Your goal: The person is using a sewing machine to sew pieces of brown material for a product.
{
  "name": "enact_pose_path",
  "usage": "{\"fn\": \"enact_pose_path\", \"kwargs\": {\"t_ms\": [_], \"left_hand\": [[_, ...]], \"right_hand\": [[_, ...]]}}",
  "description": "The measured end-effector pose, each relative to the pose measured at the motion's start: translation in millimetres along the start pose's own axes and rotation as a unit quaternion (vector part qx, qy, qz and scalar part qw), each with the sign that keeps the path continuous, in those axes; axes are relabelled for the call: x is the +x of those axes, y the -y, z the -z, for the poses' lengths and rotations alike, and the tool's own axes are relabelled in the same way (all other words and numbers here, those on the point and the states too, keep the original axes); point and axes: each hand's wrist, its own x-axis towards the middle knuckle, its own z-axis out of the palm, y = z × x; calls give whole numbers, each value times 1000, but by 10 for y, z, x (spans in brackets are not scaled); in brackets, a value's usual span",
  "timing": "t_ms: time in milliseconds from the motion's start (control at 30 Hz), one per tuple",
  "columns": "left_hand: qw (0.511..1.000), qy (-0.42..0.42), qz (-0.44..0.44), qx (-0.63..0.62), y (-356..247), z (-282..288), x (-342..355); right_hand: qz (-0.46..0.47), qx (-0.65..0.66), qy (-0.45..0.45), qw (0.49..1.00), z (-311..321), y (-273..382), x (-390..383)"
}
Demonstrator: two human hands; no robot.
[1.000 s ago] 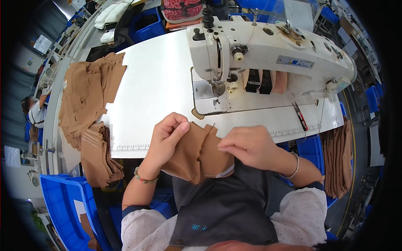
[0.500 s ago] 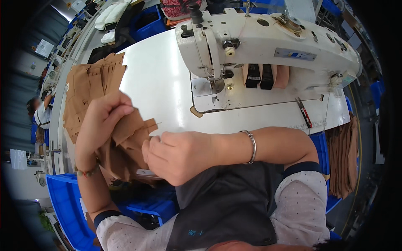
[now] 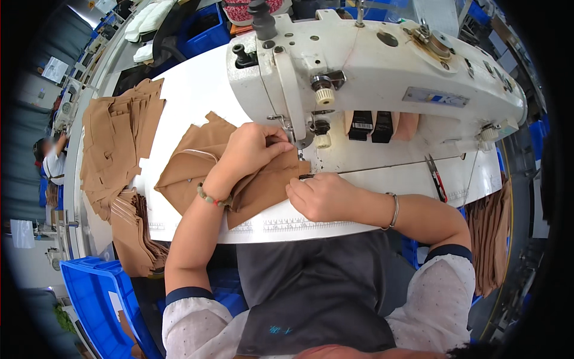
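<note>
A brown fabric piece (image 3: 188,164) lies folded on the white sewing table, its right end at the needle area of the white sewing machine (image 3: 272,84). My left hand (image 3: 254,152) is closed on the fabric's upper edge, thumb and fingers pinched beside the presser foot. Just right of the fabric's end, my right hand (image 3: 326,196) is closed, fingertips at the cloth's corner. A small dark thing (image 3: 306,176) shows at those fingertips; its kind is too small to tell. Under my left wrist, layers of the fabric bunch up.
Stacked brown pieces (image 3: 116,131) lie on the left, with more hanging over the table's edge (image 3: 137,233). Red-handled thread snips (image 3: 438,179) rest at the right. Black labels (image 3: 371,125) sit beneath the machine arm. A blue bin (image 3: 98,299) stands lower left.
Both hands have moved right, carrying the brown fabric from beside the stack to the machine's needle area. The cloth now lies spread on the table.
</note>
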Motion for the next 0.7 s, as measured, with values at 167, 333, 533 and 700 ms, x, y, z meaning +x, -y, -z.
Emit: {"fn": "enact_pose_path", "kwargs": {"t_ms": [167, 333, 533, 700], "left_hand": [[998, -8, 4, -59, 172, -18, -11], [999, -16, 38, -3, -21, 32, 69], [999, -51, -18, 4, 29, 19, 79], [999, -27, -3, 39, 78, -10, 155]], "right_hand": [[-4, 16, -7, 1000, 22, -15, 32], [-6, -2, -4, 1000, 62, -51, 15], [-10, -9, 3, 1000, 44, -64, 21], [-26, -14, -1, 1000, 10, -88, -8]]}}
